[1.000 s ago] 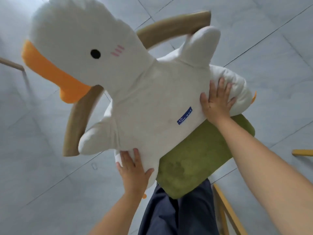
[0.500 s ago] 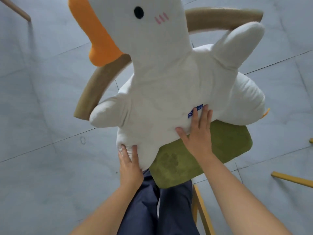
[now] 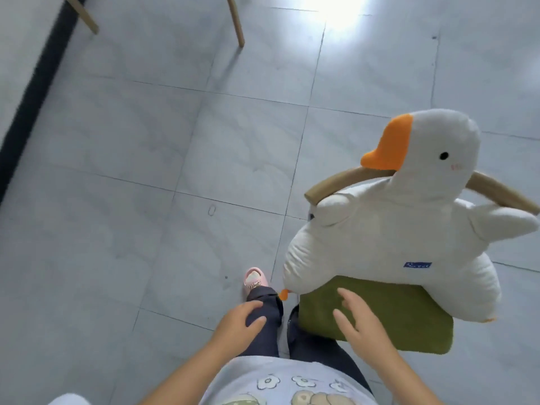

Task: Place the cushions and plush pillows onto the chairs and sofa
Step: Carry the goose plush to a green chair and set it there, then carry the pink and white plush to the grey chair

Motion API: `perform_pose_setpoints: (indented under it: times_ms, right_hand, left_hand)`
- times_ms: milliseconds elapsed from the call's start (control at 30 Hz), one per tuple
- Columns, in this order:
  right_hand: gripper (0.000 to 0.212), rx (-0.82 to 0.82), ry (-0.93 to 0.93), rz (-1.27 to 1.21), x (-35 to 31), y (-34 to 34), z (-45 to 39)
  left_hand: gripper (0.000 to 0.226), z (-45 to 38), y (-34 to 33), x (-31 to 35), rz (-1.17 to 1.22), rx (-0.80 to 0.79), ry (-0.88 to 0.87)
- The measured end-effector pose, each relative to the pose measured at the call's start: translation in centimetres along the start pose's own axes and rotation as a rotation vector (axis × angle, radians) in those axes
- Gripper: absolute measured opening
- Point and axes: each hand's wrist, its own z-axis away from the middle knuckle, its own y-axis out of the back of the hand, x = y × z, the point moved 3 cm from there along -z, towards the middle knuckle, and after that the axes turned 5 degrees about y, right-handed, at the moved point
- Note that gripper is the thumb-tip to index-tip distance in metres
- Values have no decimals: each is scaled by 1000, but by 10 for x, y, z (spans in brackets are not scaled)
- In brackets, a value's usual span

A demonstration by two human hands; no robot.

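Observation:
A white plush goose pillow (image 3: 388, 235) with an orange beak sits on the chair's green seat cushion (image 3: 388, 314) at the right, its head leaning over the curved wooden backrest (image 3: 330, 184). My right hand (image 3: 358, 318) hovers over the front of the green cushion with fingers spread, not touching the goose. Over my dark trouser leg, my left hand (image 3: 238, 324) is held with fingers loosely curled, holding nothing.
Grey tiled floor (image 3: 146, 171) spreads to the left and ahead. Two wooden furniture legs (image 3: 235, 20) stand at the top. A dark baseboard strip (image 3: 32, 92) runs along the left wall. My foot in a pink slipper (image 3: 254, 280) is beside the chair.
Both hands have let go of the goose pillow and drawn back toward my body. The pillow now rests on the chair, and my view has swung left.

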Motion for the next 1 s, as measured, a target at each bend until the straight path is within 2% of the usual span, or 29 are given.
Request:
perform_pose_setpoints:
  times_ms: [167,233,300,367,400,433,500,533,633,667,700,767,833,900,967,1000]
  right_hand:
    - [57,-180,103,68,-82,-33,8]
    - [80,-164,127,51,-122,-49,-1]
    - [88,-110,137,62,-163,-74,-20]
    - [100,-79,186,66,-209,-109,-42]
    - [99,-77,228,61,-236,-127,-53]
    - [88,-95,278,47,-262,-147,-64]
    - [52,-190,310,17,-309,-181,-80]
    - [48,-235,309,10,-331,-194,-85]
    - [78,-264,330,39,-371,-219,-108]
    - [80,-269,313,34,-379,-224,-115]
    - [74,-270,311,21,-387,-227,-120]
    - [41,-236,310,-3,-403,-228,-135]
    - [59,-147,318,-31,-415,-219,-161]
    - [58,-115,249,-41,-443,-211,-188]
    - [58,-72,236,-39,-478,-203,-228]
    - [60,-43,255,-45,-497,-199,-252]
  left_hand:
    - [30,60,53,-53,516,84,-2]
    - [42,70,76,-76,637,114,-20]
    - [56,70,106,-106,736,184,23]
    - [40,68,149,-133,888,270,67]
    - [31,65,174,-146,956,313,64]
    - [28,62,199,-158,1008,347,45]
    - [35,57,241,-184,1038,425,28]
    - [34,56,260,-196,1052,457,31]
    - [38,52,305,-226,1074,527,-23]
    - [40,48,314,-236,1082,538,-2]
    - [35,41,324,-247,1109,556,13]
    - [17,21,345,-261,1094,571,77]
    - [30,-5,366,-271,1016,517,46]
    - [27,-31,403,-270,953,495,11]
    - [22,-57,454,-256,1015,508,-63]
    - [22,-70,483,-247,1128,523,-117]
